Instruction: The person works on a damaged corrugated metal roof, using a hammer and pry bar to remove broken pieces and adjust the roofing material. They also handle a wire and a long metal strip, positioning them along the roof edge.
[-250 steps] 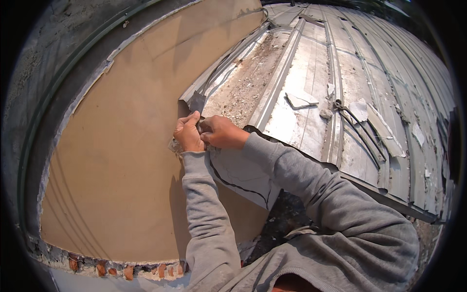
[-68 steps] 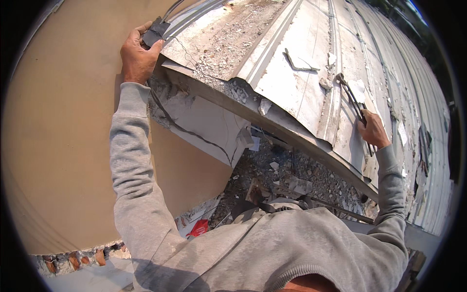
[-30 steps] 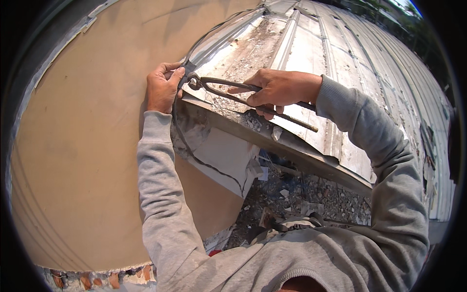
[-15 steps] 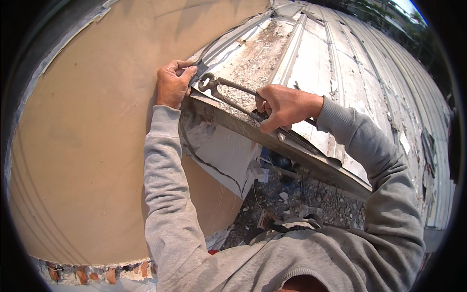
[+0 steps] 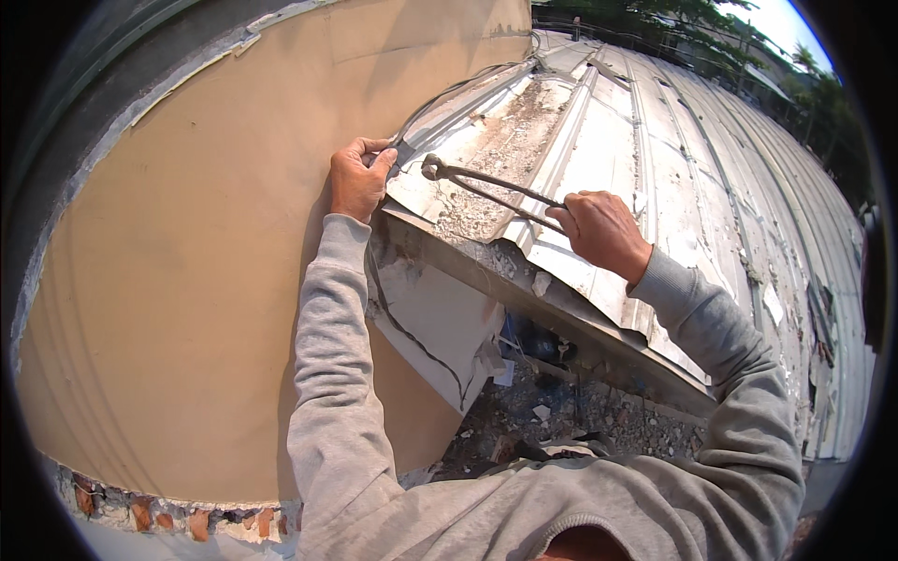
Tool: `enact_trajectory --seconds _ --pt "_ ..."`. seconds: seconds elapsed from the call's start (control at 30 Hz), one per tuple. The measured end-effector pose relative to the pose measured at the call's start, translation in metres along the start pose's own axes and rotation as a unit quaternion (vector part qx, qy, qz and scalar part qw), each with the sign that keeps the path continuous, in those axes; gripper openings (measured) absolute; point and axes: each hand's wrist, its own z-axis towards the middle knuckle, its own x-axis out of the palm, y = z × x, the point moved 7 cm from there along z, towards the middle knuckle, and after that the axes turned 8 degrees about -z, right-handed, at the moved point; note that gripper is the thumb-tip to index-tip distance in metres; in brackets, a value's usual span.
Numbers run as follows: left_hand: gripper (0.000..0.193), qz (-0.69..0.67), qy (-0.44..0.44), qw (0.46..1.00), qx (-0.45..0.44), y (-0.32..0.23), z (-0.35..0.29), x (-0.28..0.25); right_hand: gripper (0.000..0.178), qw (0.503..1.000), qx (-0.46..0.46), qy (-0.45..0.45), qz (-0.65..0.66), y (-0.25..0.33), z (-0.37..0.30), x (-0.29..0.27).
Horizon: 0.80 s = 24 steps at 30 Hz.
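Observation:
My right hand (image 5: pixel 603 227) is closed around the handles of long metal pincers (image 5: pixel 486 181). The pincers' rounded head points left, just above the roof sheet, a short way from my left hand (image 5: pixel 359 179). Against the tan wall, that left hand pinches a small dark flat piece (image 5: pixel 402 155) at the corner where the roof meets the wall. A dark cable (image 5: pixel 416 110) runs along the wall from near this piece. The corrugated metal roof (image 5: pixel 599 122) lies under the pincers, with crumbled debris scattered on it. What my left fingertips cover is hidden.
The tan wall (image 5: pixel 187 280) fills the left side, with exposed brick (image 5: pixel 198 524) along its lower edge. A roof-edge beam (image 5: pixel 561 313) runs down to the right. Below it lies rubble (image 5: pixel 599 411). A black cable (image 5: pixel 421 348) hangs across a pale panel (image 5: pixel 440 313).
The pincers have moved away from the dark piece, their jaws now closer together. My right hand has shifted right with them. My left hand still pinches the piece. The view has shifted slightly.

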Motion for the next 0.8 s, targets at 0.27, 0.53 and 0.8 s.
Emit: enact_trajectory --seconds 0.27,0.53,0.8 --pt "0.036 0.027 0.046 0.998 -0.044 -0.008 -0.008 0.001 0.043 0.983 0.059 0.106 0.136 -0.018 0.006 0.029" --pt "0.027 -0.016 0.032 0.998 -0.054 0.0 -0.006 -0.002 0.028 0.978 0.006 0.192 -0.082 -0.032 0.008 0.035" --pt "0.019 -0.011 0.028 0.999 -0.041 0.007 -0.005 -0.005 0.037 0.905 0.041 0.321 0.278 -0.016 0.012 0.017"
